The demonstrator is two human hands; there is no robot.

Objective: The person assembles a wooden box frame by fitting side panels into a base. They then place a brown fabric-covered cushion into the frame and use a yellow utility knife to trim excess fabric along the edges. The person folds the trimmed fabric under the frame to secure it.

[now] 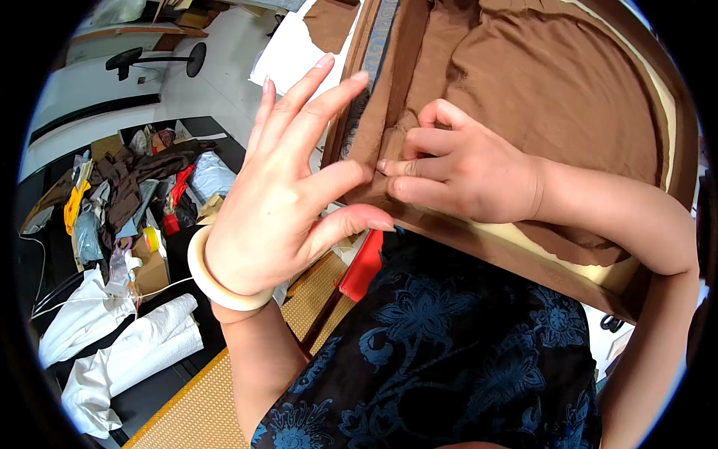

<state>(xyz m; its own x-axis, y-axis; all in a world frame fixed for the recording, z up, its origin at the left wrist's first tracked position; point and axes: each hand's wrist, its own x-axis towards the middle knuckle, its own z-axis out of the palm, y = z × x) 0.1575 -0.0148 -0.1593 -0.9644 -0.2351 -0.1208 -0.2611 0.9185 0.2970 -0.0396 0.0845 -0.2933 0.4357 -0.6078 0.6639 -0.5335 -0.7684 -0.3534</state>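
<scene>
A brown cloth [553,97] lies wrinkled inside a large brown, cloth-covered box [516,271]. Strips of cream padding [508,235] show along the inner edges. At the near left corner of the box, my right hand [471,168] is closed, thumb and fingers pinching the brown cloth. My left hand [273,179] is open beside that corner, fingers spread over the left wall. Its index finger comes close to the pinched spot; whether it touches cannot be made out. A cream bangle [212,278] circles my left wrist. Blue patterned fabric [380,41] lines the left side of the box.
On a black table [198,258] at the left lie heaped cloths and bags, a yellow tape roll [152,239] and white sheets [138,355]. A woven tan surface [194,400] and a red piece [363,269] are near my lap. White paper [288,49] lies beyond the box.
</scene>
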